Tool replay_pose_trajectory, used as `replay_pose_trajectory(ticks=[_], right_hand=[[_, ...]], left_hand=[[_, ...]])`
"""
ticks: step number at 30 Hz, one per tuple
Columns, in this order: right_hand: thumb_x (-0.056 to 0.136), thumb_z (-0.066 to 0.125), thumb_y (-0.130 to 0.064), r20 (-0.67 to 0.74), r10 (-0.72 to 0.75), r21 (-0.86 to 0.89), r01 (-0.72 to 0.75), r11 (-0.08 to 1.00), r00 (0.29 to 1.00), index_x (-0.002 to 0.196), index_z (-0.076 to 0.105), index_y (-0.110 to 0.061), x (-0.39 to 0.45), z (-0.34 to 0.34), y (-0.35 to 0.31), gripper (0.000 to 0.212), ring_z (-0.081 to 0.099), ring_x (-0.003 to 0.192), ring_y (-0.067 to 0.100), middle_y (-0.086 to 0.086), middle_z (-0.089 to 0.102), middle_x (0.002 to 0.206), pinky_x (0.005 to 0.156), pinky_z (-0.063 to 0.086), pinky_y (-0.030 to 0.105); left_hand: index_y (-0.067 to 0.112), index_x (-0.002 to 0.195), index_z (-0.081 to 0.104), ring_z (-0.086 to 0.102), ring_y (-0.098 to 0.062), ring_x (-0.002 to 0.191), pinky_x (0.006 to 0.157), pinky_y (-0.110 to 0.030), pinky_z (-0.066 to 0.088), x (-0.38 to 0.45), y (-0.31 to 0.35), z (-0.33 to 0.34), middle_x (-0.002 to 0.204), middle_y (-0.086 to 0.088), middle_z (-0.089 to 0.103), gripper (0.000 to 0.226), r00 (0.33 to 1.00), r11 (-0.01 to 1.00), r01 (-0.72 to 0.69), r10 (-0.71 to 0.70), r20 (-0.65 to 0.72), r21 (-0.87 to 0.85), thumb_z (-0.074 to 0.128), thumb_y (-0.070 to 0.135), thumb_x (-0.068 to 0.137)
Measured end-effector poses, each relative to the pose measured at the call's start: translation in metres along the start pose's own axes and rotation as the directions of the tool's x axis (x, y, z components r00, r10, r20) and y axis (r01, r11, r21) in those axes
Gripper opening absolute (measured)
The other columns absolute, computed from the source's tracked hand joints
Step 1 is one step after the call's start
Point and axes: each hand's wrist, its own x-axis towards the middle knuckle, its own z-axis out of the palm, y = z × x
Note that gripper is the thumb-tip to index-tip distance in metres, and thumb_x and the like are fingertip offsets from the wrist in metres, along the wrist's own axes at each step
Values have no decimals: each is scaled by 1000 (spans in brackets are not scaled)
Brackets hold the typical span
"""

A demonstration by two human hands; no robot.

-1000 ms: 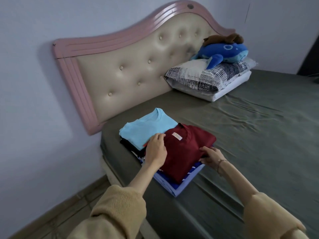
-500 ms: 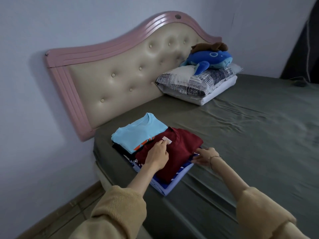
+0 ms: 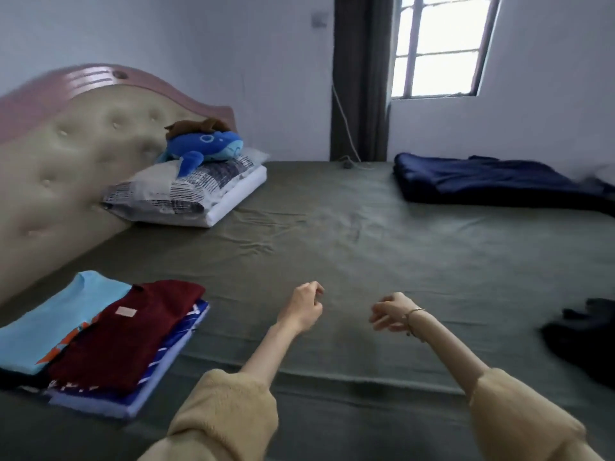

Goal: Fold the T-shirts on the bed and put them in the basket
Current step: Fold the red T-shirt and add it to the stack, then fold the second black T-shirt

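A stack of folded T-shirts lies at the lower left of the green bed (image 3: 349, 234): a dark red T-shirt (image 3: 126, 334) on top, a light blue T-shirt (image 3: 56, 321) beside it, and a blue and white T-shirt (image 3: 166, 357) underneath. My left hand (image 3: 304, 306) hovers over the sheet to the right of the stack, fingers loosely curled, holding nothing. My right hand (image 3: 391, 314) hovers next to it, also loosely curled and holding nothing. A dark crumpled garment (image 3: 585, 341) lies at the right edge of the bed. No basket is in view.
A padded headboard (image 3: 66, 154) stands at the left. Pillows (image 3: 186, 194) with a blue plush toy (image 3: 203, 144) sit at the head of the bed. A folded navy blanket (image 3: 492, 181) lies at the far right. A window and dark curtain (image 3: 361, 78) are behind.
Both hands have left the dark red T-shirt and moved right over the bare sheet. The view has swung right, showing the window, the blanket and the dark garment.
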Motion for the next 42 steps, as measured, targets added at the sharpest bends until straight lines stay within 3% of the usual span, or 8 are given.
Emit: replay_pose_trajectory(ticks=[7,14,19,23,31,34,37,42], right_hand=[[88,52,-10,-369,107,40,-99,994,923,74,60,-16,-38,-155,122,17,65,67,18,3,69,77,49,37,19],[80,62,-10,-746,69,-142,-261,955,662,103,62,-17,-80,-254,219,24,49,117,26,7,55,120,90,45,35],[80,67,-20,-656,144,-234,-380,895,741,142,32,-26,-89,-283,273,71,37,130,29,2,33,146,101,39,44],[88,61,-29,-662,114,-320,-416,851,741,123,55,-20,-78,-280,301,37,43,116,28,6,48,124,93,44,39],[88,61,-4,-659,-127,8,176,984,741,92,57,-8,-77,-262,286,7,53,95,19,6,52,99,74,34,13],[90,57,-3,-617,-196,144,355,924,762,98,56,-7,-80,-255,266,9,48,109,8,1,51,116,88,33,4],[92,53,-3,-574,-270,171,436,884,773,91,54,-12,-75,-246,236,9,51,95,2,-2,56,99,84,37,5],[88,63,-15,-489,-355,85,449,889,796,86,54,-23,-59,-221,184,12,51,77,4,-5,57,82,76,40,17]], left_hand=[[-1,114,61,59,-25,108,92,-27,41,29,151,114,115,-16,64,33,950,973,-194,217,226,-121,46,-3,85],[2,120,58,57,-25,111,89,-24,39,38,264,204,120,-16,62,34,861,951,-259,306,406,-167,49,1,87],[8,143,35,50,-25,124,100,-24,35,29,321,241,141,-10,47,60,792,918,-291,389,470,-268,62,12,89],[16,150,22,54,-24,118,103,-32,40,29,353,269,128,-8,59,80,773,934,-226,345,532,-278,68,29,86],[14,112,57,40,-23,120,95,-37,36,22,343,281,122,-7,50,24,823,899,-426,429,373,-95,55,29,93],[7,96,54,54,-30,99,76,-30,35,30,334,265,108,-19,60,13,859,907,-268,378,346,-326,47,18,98],[8,93,46,55,-33,98,69,-32,27,42,320,235,106,-25,60,16,929,900,-118,249,274,-419,37,17,102],[12,80,43,45,-19,84,64,-27,24,64,288,182,81,-4,49,25,967,860,-47,167,192,-508,36,19,103]])
